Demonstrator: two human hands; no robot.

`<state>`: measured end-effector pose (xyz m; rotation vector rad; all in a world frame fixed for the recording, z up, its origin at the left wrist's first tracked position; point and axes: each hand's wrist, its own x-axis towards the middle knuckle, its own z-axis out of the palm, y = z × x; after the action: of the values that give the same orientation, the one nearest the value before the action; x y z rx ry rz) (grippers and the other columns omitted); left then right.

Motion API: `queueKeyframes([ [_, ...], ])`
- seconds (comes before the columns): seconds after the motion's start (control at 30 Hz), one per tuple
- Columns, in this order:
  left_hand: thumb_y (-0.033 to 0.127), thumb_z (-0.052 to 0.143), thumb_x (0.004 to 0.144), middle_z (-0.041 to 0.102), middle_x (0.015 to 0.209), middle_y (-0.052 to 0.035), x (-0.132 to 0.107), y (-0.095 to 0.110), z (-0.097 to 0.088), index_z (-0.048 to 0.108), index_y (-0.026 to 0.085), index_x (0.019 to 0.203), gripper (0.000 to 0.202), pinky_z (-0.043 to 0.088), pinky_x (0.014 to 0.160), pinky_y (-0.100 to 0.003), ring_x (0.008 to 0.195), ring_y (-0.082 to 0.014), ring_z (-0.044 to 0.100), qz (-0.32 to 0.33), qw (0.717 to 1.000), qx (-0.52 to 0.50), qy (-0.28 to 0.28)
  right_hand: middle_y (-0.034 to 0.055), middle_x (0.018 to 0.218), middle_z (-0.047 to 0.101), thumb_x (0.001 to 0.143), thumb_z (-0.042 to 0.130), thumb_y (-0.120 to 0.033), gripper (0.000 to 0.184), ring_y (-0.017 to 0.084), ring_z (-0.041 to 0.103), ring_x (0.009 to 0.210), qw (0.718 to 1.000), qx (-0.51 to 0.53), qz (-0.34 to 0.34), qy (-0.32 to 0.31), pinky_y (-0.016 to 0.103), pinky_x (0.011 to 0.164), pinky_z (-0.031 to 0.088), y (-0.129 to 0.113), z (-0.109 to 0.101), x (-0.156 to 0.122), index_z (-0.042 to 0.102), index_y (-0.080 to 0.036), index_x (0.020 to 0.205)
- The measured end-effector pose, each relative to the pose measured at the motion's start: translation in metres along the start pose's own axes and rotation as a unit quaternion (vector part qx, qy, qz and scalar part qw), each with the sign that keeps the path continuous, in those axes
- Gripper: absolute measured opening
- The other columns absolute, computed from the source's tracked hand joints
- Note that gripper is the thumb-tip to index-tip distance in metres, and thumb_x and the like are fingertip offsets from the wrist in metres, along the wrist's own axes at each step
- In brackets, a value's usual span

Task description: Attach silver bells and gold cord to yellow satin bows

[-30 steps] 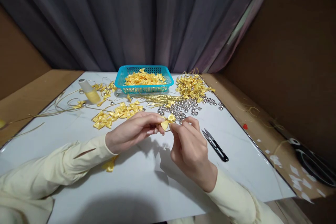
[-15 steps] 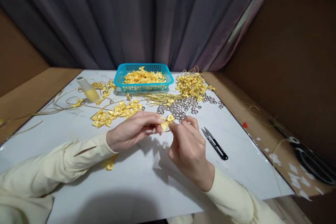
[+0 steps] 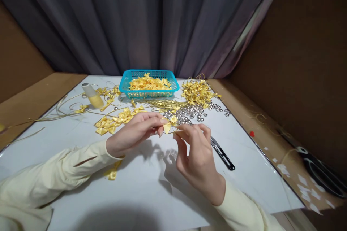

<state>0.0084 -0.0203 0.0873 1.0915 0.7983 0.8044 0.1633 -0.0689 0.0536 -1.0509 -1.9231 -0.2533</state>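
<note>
Bow of shiny yellow ribbon (image 3: 167, 128) is above the white worktop (image 3: 252, 184), between its near and far edges; left hand (image 3: 135, 132) pinches its left side, right hand (image 3: 197, 155), just rightward, pinches thin golden cord (image 3: 171, 133).

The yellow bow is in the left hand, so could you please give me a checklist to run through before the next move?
1. Yellow bow gripped by the left hand: ok, pinched at the fingertips.
2. Right hand holding something: cannot tell; any strand at its fingertips is too fine.
3. Black snips close by: ok, just beside the right hand.
4. Black snips fully in sight: not ok, tips hidden behind the right hand.
5. Silver beads available: ok, scattered beyond the hands.
</note>
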Motion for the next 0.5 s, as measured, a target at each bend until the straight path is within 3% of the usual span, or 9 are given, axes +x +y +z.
queueKeyframes([
  [0.33,0.027,0.064,0.073,0.05,0.053,0.005,0.0023,-0.0051,-0.0038,0.056,0.014,0.061,0.02,0.031,0.055,-0.02,0.053,-0.0071,0.04,-0.003,0.998,0.041,-0.045,0.0023,0.07,0.06,0.081,0.044,0.006,0.025,0.015,0.046,0.057,0.999,0.025,-0.019,0.031,0.032,0.067,0.034,0.0021,0.0069,-0.0016,0.044,-0.017,0.092],
  [0.5,0.031,0.062,0.076,0.048,0.055,0.0046,0.0015,-0.0049,-0.0059,0.053,0.015,0.06,0.024,0.03,0.057,-0.022,0.055,-0.0088,0.04,0.008,0.994,0.101,-0.033,0.0017,0.072,0.064,0.084,0.045,0.003,0.023,0.015,0.049,0.06,0.999,0.035,0.004,0.005,0.032,0.07,0.032,0.0031,0.0027,0.0016,0.042,-0.019,0.092],
])
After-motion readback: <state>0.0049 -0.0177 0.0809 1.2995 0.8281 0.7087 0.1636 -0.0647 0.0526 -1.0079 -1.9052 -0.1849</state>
